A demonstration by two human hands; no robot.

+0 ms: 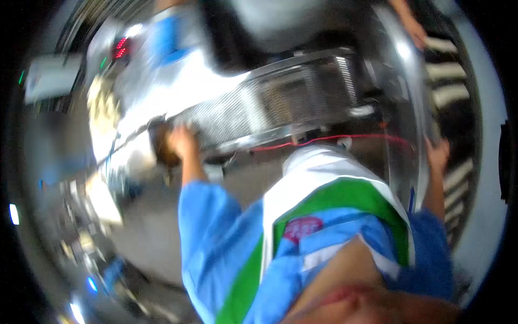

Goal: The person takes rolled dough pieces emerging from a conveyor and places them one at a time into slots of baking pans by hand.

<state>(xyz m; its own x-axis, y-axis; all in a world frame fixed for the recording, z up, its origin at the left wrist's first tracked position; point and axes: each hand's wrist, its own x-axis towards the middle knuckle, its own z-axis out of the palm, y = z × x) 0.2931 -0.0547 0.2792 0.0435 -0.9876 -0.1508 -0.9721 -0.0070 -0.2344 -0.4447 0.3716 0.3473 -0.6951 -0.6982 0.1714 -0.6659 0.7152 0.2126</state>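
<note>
Motion blur softens the whole head view. My left hand [184, 141] is at the left end of a long metal tray-like frame with a ribbed surface [221, 120], right beside a dark brown rounded object [162, 143]. Its fingers are smeared, so I cannot tell whether they grip that object. My right hand [438, 155] is against the outer side of a shiny metal rail [415, 102] on the right; its finger shape is too blurred to read. A red cord [324, 137] runs along the near side of the metal frame.
Another person's hand [414, 31] is at the rail's far end. A bright metal surface [140, 81] holds a blue item [167, 38] and a red lit display [121, 47]. Pale strips [448, 73] line the right. Pale cloth-like items [102, 105] are at left.
</note>
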